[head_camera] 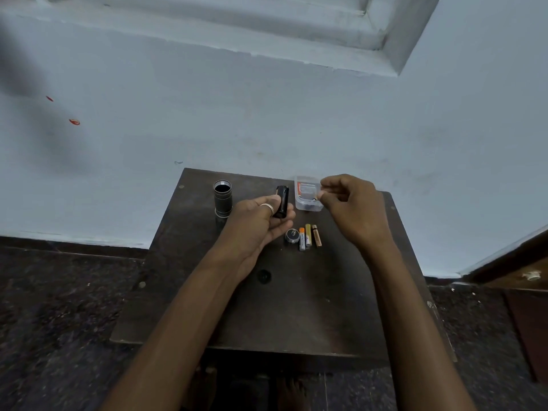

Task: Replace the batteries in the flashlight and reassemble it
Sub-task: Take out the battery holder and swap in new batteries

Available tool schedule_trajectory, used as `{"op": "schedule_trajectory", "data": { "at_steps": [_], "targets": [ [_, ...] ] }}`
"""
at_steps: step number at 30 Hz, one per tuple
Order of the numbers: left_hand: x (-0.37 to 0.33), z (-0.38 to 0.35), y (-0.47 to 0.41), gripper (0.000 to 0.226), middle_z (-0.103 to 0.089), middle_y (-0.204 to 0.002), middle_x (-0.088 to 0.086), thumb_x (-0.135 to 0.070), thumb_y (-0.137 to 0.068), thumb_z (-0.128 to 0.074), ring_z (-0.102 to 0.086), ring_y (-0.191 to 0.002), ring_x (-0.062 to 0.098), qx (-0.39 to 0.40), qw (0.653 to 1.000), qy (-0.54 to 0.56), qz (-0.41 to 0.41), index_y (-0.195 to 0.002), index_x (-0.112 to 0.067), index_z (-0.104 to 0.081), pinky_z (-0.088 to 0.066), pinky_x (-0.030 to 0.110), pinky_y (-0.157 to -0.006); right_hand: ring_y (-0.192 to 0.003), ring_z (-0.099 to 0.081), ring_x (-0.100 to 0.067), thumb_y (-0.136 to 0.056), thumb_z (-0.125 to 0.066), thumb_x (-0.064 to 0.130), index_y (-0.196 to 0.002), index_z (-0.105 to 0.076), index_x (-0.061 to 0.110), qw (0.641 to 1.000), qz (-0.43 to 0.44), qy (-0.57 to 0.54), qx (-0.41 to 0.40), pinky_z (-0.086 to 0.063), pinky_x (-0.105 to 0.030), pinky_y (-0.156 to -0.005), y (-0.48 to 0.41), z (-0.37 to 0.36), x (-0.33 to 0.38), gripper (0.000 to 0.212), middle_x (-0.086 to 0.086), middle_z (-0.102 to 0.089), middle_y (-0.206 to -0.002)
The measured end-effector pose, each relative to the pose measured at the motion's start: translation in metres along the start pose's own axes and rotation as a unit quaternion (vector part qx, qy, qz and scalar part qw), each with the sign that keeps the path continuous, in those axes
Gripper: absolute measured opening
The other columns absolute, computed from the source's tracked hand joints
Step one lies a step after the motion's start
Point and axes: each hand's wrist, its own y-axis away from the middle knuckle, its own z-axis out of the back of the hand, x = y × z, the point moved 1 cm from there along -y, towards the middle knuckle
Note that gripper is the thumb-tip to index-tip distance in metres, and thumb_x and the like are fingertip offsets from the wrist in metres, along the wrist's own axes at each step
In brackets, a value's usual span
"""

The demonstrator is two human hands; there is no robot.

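One dark wooden table (296, 315) carries the parts. On it I count one flashlight body (222, 203), one round tail cap (292, 235), three loose batteries and one clear plastic box (305, 203). One black battery holder (281, 201) is off the table, in the left hand (258, 229).

The flashlight body stands upright toward the table's eleven o'clock corner, its open threaded mouth facing up and its long axis vertical.

The left hand lies palm up just beside it, on the three o'clock side. The thumb, which wears a pale ring (267, 206), presses the battery holder against the fingers curled under it. The holder's long axis runs roughly twelve to six.

The three batteries lie side by side, touching or nearly so, at the five o'clock side of that hand. They are an orange-tipped one (302, 240), a yellowish one (308, 235) and a brown one (317, 236). All run about twelve to six. The tail cap sits just at their nine o'clock.

The box rests at the table's twelve o'clock edge. The right hand (353, 209) is at the box's three o'clock rim, fingers curled, thumb and forefinger tips drawn together. A small dark-and-gold thing shows at those tips, but I cannot tell whether it is pinched.
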Motion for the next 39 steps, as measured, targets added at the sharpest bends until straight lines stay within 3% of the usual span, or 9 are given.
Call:
{"op": "schedule_trajectory", "data": {
  "at_steps": [3,7,11,14,18,21,24,28,39],
  "targets": [
    [0.000,0.000,0.000,0.016,-0.073,-0.098,0.012,-0.012,-0.104,-0.049,-0.071,-0.092,0.016,-0.001,1.000,0.001,0.003,-0.105,-0.007,-0.064,-0.059,0.030,-0.082,-0.089,-0.067,-0.011,-0.091,-0.068,0.012,-0.109,-0.077,0.011,0.997,0.012,0.078,-0.002,-0.047,-0.017,-0.078,-0.020,-0.003,-0.009,0.020,-0.003,-0.077,-0.102],
    [-0.002,0.003,-0.001,0.021,-0.072,-0.102,0.013,-0.011,-0.104,-0.047,-0.071,-0.096,0.018,-0.004,1.000,0.001,0.011,-0.118,-0.004,-0.060,-0.059,0.031,-0.084,-0.100,-0.070,-0.025,-0.088,-0.066,0.008,-0.105,-0.078,0.013,0.984,0.037,0.166,0.050,-0.052,-0.030,-0.086,-0.052,-0.013,-0.010,0.022,-0.007,-0.077,-0.107],
    [-0.002,0.001,0.000,0.018,-0.072,-0.104,0.014,-0.012,-0.104,-0.047,-0.071,-0.097,0.019,-0.001,1.000,0.004,0.012,-0.114,-0.006,-0.061,-0.059,0.031,-0.085,-0.094,-0.069,-0.026,-0.085,-0.065,0.008,-0.092,-0.079,0.019,0.965,0.034,0.220,0.139,-0.059,-0.040,-0.083,-0.076,-0.030,-0.003,0.020,-0.005,-0.076,-0.100],
    [-0.001,0.001,0.000,0.021,-0.072,-0.104,0.014,-0.012,-0.104,-0.047,-0.071,-0.099,0.020,0.001,1.000,-0.001,0.013,-0.119,-0.005,-0.060,-0.059,0.032,-0.085,-0.087,-0.069,-0.028,-0.081,-0.064,0.010,-0.080,-0.076,0.016,0.949,0.025,0.251,0.189,-0.057,-0.034,-0.071,-0.083,-0.044,0.001,0.014,-0.008,-0.075,-0.090],
    [-0.001,0.001,0.000,0.020,-0.072,-0.102,0.013,-0.012,-0.104,-0.047,-0.071,-0.102,0.022,0.005,1.000,0.001,0.018,-0.117,-0.006,-0.060,-0.059,0.032,-0.085,-0.078,-0.065,-0.029,-0.077,-0.061,0.012,-0.085,-0.074,0.007,0.941,0.019,0.279,0.188,-0.057,-0.033,-0.065,-0.089,-0.055,0.000,0.016,-0.010,-0.069,-0.084],
    [-0.002,0.002,-0.001,0.022,-0.072,-0.103,0.014,-0.012,-0.104,-0.047,-0.071,-0.102,0.022,0.003,1.000,0.005,0.021,-0.121,-0.006,-0.059,-0.058,0.032,-0.086,-0.069,-0.054,-0.027,-0.077,-0.057,0.007,-0.072,-0.061,0.006,0.939,0.013,0.291,0.181,-0.041,-0.025,-0.052,-0.089,-0.057,0.000,0.006,-0.007,-0.054,-0.070],
    [-0.002,0.001,-0.001,0.023,-0.072,-0.104,0.014,-0.012,-0.104,-0.047,-0.071,-0.101,0.021,0.002,1.000,0.007,0.026,-0.123,-0.005,-0.058,-0.059,0.032,-0.085,-0.084,-0.064,-0.029,-0.079,-0.058,0.009,-0.092,-0.073,0.008,0.942,0.022,0.290,0.166,-0.055,-0.031,-0.066,-0.088,-0.058,-0.002,0.020,-0.010,-0.068,-0.094],
    [-0.003,0.001,-0.001,0.023,-0.072,-0.106,0.015,-0.011,-0.104,-0.047,-0.071,-0.101,0.022,0.005,1.000,0.010,0.027,-0.123,-0.005,-0.058,-0.059,0.032,-0.085,-0.097,-0.064,-0.030,-0.083,-0.057,0.011,-0.104,-0.076,0.014,0.934,0.032,0.287,0.208,-0.054,-0.032,-0.073,-0.088,-0.053,0.000,0.029,-0.010,-0.071,-0.112],
    [-0.002,0.002,0.000,0.013,-0.073,-0.102,0.015,-0.011,-0.104,-0.047,-0.072,-0.098,0.021,0.007,1.000,0.008,0.020,-0.104,-0.011,-0.060,-0.059,0.031,-0.084,-0.098,-0.065,-0.032,-0.084,-0.052,0.018,-0.105,-0.072,0.009,0.904,0.036,0.341,0.254,-0.059,-0.038,-0.084,-0.094,-0.054,0.004,0.031,-0.011,-0.068,-0.111]
  ]
}}
